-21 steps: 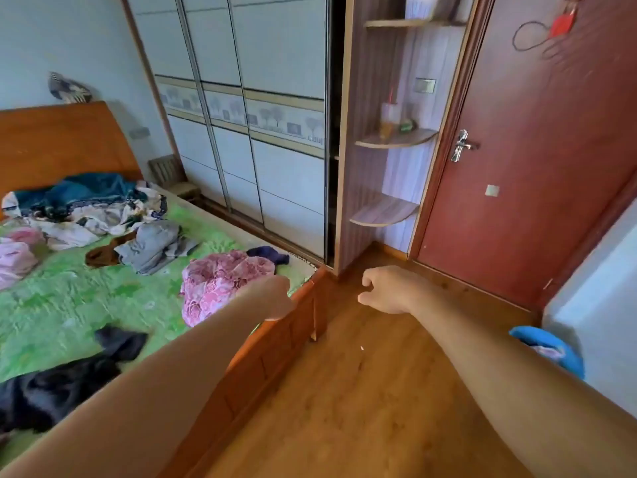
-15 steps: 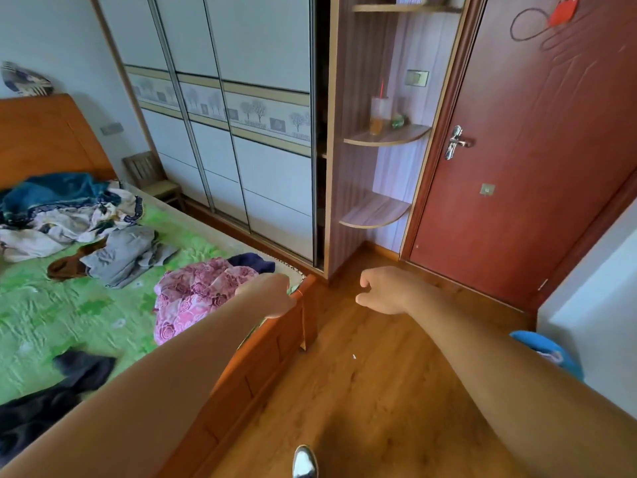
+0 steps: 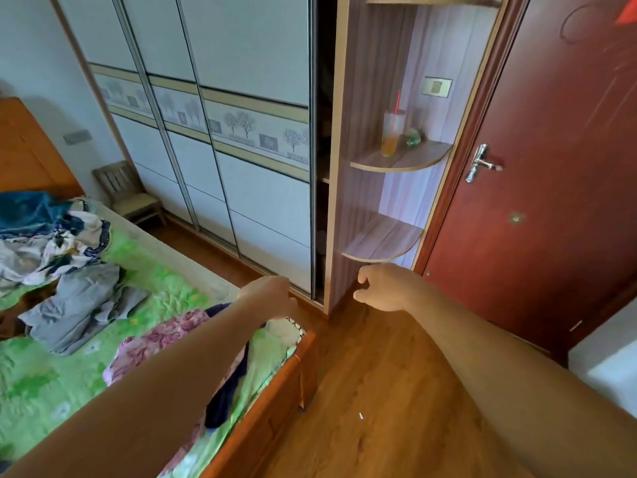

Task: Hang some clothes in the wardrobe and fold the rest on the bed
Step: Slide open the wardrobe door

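Clothes (image 3: 77,305) lie heaped on the bed (image 3: 31,384), which sits further left in view now that the wardrobe (image 3: 262,208) has drawn closer. Left hand (image 3: 272,294) and right hand (image 3: 382,288), both loosely curled and empty, stay raised ahead near its dark gap.

No readable text, labels or numbers on anything in view
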A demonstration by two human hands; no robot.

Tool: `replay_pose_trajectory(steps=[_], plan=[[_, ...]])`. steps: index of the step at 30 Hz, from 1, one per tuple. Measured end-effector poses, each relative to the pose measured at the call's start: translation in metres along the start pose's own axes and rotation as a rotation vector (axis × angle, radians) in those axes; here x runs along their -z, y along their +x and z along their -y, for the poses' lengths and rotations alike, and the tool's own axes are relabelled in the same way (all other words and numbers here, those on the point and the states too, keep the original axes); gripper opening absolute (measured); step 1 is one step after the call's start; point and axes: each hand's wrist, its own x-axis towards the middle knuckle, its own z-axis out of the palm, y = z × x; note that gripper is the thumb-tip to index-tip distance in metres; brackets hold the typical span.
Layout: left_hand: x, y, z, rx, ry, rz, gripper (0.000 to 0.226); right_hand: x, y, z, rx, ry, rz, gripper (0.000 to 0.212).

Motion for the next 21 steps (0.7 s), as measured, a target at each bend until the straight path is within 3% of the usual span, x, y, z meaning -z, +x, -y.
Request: replay_pose_trajectory(steps=[10, 21], plan=[[0.017, 0.154, 0.025, 0.106, -0.038, 0.005, 0.043, 0.031, 0.182, -0.029, 0.126, -0.038, 0.033, 0.050], [0.049, 0.315, 0.050, 0.462, -0.117, -0.025, 0.035, 0.091, 0.421, -0.045, 0.393, -0.179, 0.062, 0.057]])
